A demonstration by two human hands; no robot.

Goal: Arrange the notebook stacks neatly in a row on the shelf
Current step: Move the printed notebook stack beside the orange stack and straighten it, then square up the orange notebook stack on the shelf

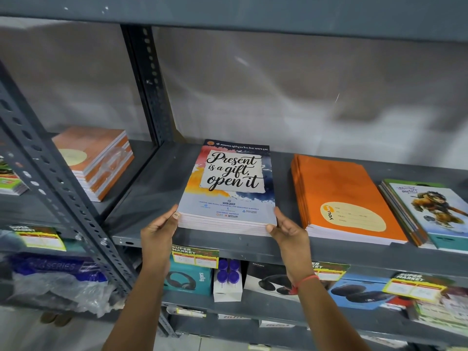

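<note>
Notebook stacks sit in a row on the grey shelf [162, 178]: an orange stack [339, 193], a cartoon-cover stack [435, 214], and a "Present is a gift" stack [233, 186] lying flat, long axis running front to back. Left hand [158, 231] and right hand [288, 231] pinch that stack's near corners, fingers loosely curled.

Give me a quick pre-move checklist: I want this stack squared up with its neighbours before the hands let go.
1. Both hands on the "Present is a gift" stack: left hand, right hand at its front corners: ok.
2. Stack flat on the shelf: ok.
3. Front edge level with the orange stack: cannot tell.
4. Gap to the orange stack: ok.
5. Orange stack parallel to it: not ok, angled.
</note>
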